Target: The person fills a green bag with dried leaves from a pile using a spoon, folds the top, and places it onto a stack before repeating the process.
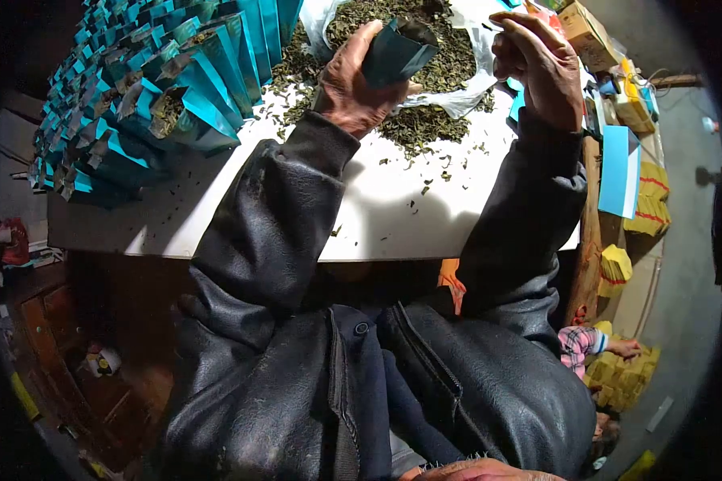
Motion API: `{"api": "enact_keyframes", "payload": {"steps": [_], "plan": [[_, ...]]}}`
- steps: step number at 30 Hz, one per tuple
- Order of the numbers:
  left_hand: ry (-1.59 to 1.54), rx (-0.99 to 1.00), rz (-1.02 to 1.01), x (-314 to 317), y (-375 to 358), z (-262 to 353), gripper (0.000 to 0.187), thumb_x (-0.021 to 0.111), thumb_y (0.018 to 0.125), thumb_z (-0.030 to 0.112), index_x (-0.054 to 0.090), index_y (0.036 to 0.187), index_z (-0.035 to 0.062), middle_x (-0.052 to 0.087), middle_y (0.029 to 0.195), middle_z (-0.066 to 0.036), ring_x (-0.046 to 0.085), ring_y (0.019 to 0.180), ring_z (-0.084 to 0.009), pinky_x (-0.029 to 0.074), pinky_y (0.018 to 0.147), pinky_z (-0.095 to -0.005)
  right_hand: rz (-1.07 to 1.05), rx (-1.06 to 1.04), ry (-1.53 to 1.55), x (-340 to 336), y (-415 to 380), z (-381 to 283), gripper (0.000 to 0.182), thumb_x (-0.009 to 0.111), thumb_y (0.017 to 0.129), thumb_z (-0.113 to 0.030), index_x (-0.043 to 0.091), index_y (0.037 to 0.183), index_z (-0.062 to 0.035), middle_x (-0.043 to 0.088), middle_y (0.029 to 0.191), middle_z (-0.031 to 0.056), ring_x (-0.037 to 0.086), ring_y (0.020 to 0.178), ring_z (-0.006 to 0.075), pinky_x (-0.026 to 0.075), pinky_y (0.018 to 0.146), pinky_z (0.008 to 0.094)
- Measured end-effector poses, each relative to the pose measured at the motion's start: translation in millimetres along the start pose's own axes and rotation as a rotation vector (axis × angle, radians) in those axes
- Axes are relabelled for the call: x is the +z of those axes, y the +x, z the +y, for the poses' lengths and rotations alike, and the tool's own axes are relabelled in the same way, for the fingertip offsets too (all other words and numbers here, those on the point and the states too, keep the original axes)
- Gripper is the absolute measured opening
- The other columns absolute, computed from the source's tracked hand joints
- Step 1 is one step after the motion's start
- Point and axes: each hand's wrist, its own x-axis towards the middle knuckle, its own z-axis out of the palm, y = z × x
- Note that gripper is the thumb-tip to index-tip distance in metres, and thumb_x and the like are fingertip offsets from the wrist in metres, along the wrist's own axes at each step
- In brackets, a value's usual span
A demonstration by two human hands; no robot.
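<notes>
My left hand (353, 84) is wrapped round a dark teal paper bag (397, 56), its open top tilted up and to the right. Its contents are too dark to tell. To the right, my right hand (541, 68) is raised, fingers curled and close together; whatever they hold, if anything, is hidden. Under and behind both hands lies a heap of dried, dark green leaves (449, 72), like tea, on a clear plastic bag (461, 103). Loose leaves are scattered on the white table (385, 216).
Many teal bags (217, 88) stand packed in rows at the left, several topped with leaves. Beyond the table's right edge are a wooden pole (590, 232), a blue card (618, 172), yellow packets (650, 200) and a cardboard box (590, 36). Another person's hand (622, 347) shows at lower right.
</notes>
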Motion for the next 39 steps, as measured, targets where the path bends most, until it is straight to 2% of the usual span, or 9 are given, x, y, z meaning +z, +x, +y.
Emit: {"api": "enact_keyframes", "payload": {"steps": [11,16,20,22,28,31,33,35,39], "plan": [[0.038,-0.055,0.013,2,3,5,0.073,0.084,0.062,0.023,0.046,0.121,0.0009,0.060,0.105,-0.013,0.062,0.091,-0.0206,0.052,0.082,-0.0309,0.005,-0.523,-0.572,28,-17,-13,0.015,0.057,0.089,-0.011,0.063,0.101,-0.0040,0.062,0.070,0.0054,0.061,0.060,0.0108,0.046,0.054,0.0215],[-0.065,-0.054,0.014,1,2,7,0.076,0.085,0.060,0.018,0.045,0.122,0.0015,0.060,0.107,-0.012,0.061,0.094,-0.0207,0.052,0.082,-0.0317,0.130,-0.497,-0.368,23,-21,-17,0.014,0.060,0.087,-0.007,0.063,0.100,-0.0032,0.061,0.070,0.0047,0.060,0.060,0.0108,0.046,0.054,0.0221],[0.012,-0.065,0.033,3,1,9,0.077,0.085,0.059,0.016,0.044,0.123,0.0021,0.060,0.107,-0.012,0.061,0.095,-0.0210,0.051,0.083,-0.0317,-0.096,-0.466,-0.500,27,-24,-17,0.014,0.058,0.087,-0.004,0.062,0.100,-0.0025,0.058,0.067,0.0018,0.055,0.056,0.0078,0.043,0.051,0.0214],[0.031,-0.011,0.032,3,2,7,0.078,0.085,0.059,0.015,0.044,0.123,0.0022,0.060,0.107,-0.013,0.061,0.096,-0.0208,0.051,0.083,-0.0312,-0.179,-0.678,-0.750,27,-15,-8,0.015,0.061,0.084,-0.005,0.062,0.099,-0.0040,0.061,0.070,0.0019,0.059,0.059,0.0076,0.047,0.051,0.0224],[0.046,-0.031,0.061,3,0,9,0.078,0.085,0.058,0.014,0.044,0.123,0.0027,0.060,0.107,-0.013,0.061,0.097,-0.0210,0.051,0.083,-0.0308,-0.041,-0.486,-0.535,24,-24,-21,0.014,0.062,0.083,-0.003,0.061,0.097,-0.0015,0.063,0.076,0.0127,0.064,0.065,0.0191,0.050,0.055,0.0263],[0.023,0.004,0.056,6,1,6,0.081,0.085,0.057,0.014,0.042,0.124,0.0029,0.060,0.108,-0.014,0.061,0.097,-0.0226,0.051,0.083,-0.0317,-0.230,-0.694,-0.782,26,-17,-16,0.017,0.059,0.083,-0.001,0.061,0.100,-0.0025,0.063,0.077,0.0122,0.063,0.063,0.0183,0.049,0.055,0.0269],[-0.028,0.070,0.059,4,0,-2,0.082,0.084,0.059,0.018,0.040,0.127,0.0031,0.058,0.109,-0.015,0.060,0.099,-0.0259,0.050,0.084,-0.0344,-0.137,-0.497,-0.654,24,-23,-14,0.023,0.058,0.082,0.002,0.063,0.103,-0.0038,0.064,0.078,0.0098,0.061,0.064,0.0143,0.048,0.057,0.0266],[-0.023,0.135,0.088,0,0,4,0.082,0.084,0.060,0.023,0.040,0.126,0.0007,0.055,0.114,-0.017,0.057,0.102,-0.0296,0.047,0.088,-0.0361,-0.057,-0.585,-0.507,19,-23,-14,0.024,0.056,0.083,0.004,0.063,0.105,-0.0020,0.064,0.077,0.0049,0.060,0.065,0.0107,0.048,0.057,0.0233],[0.008,0.119,0.084,-3,2,4,0.090,0.084,0.060,0.035,0.036,0.127,-0.0008,0.053,0.112,-0.019,0.056,0.104,-0.0299,0.047,0.091,-0.0357,0.206,-0.561,-0.907,11,-19,-17,0.021,0.049,0.093,-0.016,0.062,0.110,-0.0129,0.066,0.085,0.0078,0.064,0.064,0.0106,0.051,0.056,0.0234]]}}
